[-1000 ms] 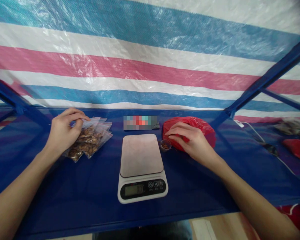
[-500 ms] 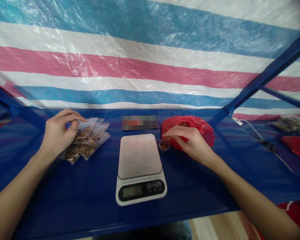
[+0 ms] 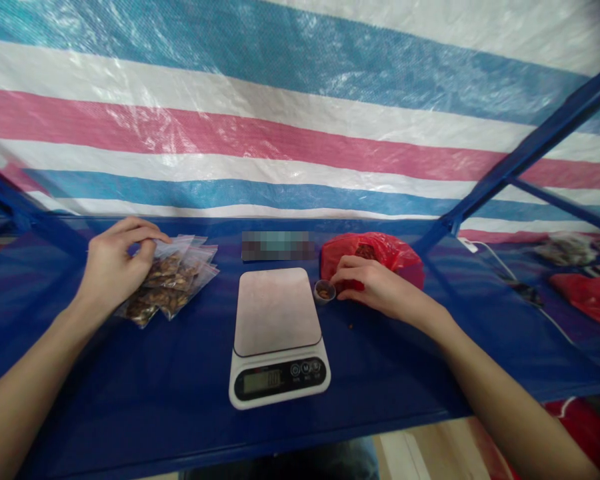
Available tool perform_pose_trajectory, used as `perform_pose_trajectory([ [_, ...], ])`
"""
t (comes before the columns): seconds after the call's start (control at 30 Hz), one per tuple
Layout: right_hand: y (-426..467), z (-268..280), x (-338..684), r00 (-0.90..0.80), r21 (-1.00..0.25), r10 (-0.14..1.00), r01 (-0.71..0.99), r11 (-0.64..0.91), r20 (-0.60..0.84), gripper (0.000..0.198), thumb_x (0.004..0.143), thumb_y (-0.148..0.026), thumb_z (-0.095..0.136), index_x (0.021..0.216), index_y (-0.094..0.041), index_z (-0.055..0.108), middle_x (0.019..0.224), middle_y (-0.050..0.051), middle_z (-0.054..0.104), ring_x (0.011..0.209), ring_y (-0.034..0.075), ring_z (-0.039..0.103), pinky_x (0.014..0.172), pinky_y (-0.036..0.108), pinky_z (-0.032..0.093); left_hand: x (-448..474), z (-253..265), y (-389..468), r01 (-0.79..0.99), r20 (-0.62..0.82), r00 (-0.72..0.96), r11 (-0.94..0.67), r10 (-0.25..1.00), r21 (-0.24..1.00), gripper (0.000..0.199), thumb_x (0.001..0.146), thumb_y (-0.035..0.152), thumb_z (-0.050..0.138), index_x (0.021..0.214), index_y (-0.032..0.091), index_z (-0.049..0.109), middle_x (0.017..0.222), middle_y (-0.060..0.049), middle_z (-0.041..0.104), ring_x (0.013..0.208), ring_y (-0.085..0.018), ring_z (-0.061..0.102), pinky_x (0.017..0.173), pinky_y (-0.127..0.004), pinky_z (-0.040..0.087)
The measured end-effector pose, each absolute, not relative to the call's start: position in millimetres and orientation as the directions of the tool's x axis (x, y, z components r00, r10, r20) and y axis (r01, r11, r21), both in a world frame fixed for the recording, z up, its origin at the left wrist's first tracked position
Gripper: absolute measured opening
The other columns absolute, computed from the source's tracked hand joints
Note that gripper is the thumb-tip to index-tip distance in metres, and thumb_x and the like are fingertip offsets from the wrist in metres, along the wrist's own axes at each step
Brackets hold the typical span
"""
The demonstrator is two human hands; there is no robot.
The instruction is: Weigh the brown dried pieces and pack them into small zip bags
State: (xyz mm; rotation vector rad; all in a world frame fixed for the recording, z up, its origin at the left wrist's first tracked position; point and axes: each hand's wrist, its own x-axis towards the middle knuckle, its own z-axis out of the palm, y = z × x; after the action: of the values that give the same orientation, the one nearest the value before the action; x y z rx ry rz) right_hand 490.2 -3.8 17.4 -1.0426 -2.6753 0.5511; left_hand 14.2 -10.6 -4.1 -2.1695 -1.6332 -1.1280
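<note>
My left hand [image 3: 120, 257] rests at the left over a small stack of clear zip bags [image 3: 173, 283] filled with brown pieces. Its index finger stretches across their top edges, and a gap shows between finger and thumb. My right hand [image 3: 367, 283] is at the right side of a small clear cup [image 3: 325, 291] that has brown bits inside. Its thumb and index finger are bent and apart, with their tips at the cup's rim. Behind that hand stands an open red plastic bag [image 3: 395, 250] with brown contents. A white digital scale [image 3: 277, 313] sits between my hands, its plate bare.
Behind the scale lies a flat, blurred-out object [image 3: 277, 247]. A dark crumb [image 3: 351, 326] is on the blue shelf [image 3: 390, 373]. Blue metal bars [image 3: 525, 157] slope at both sides, before a striped tarp [image 3: 280, 140]. A white cable [image 3: 500, 263] and another red bag [image 3: 587, 300] lie far right.
My right hand has come down from the red bag's mouth to the small cup's side, its thumb and finger parting. A crumb now shows on the shelf. My left hand stays on the zip bags.
</note>
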Motion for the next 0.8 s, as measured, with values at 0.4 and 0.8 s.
perform_pose_trajectory([
  [0.4,-9,17,485,-0.678,-0.340,0.669,0.579,0.741,0.304,0.020,0.105,-0.019,0.059,0.103,-0.017,0.079,0.101,0.009,0.070,0.095,0.023,0.066,0.084,0.034,0.052,16,-3,-11,0.886,0.667,0.103,-0.373,0.738,0.277,0.031,0.095,0.020,0.047,0.085,0.019,0.077,0.096,-0.004,0.072,0.092,-0.022,0.070,0.089,-0.037,0.054],
  [0.8,-6,0,474,-0.700,-0.306,0.639,0.562,0.768,0.317,0.028,0.104,-0.017,0.058,0.121,-0.023,0.079,0.120,0.012,0.068,0.116,0.029,0.062,0.101,0.046,0.054,15,-4,-9,0.885,0.664,0.117,-0.381,0.738,0.268,0.032,0.095,0.022,0.047,0.085,0.018,0.077,0.097,-0.006,0.073,0.092,-0.023,0.071,0.090,-0.038,0.054],
])
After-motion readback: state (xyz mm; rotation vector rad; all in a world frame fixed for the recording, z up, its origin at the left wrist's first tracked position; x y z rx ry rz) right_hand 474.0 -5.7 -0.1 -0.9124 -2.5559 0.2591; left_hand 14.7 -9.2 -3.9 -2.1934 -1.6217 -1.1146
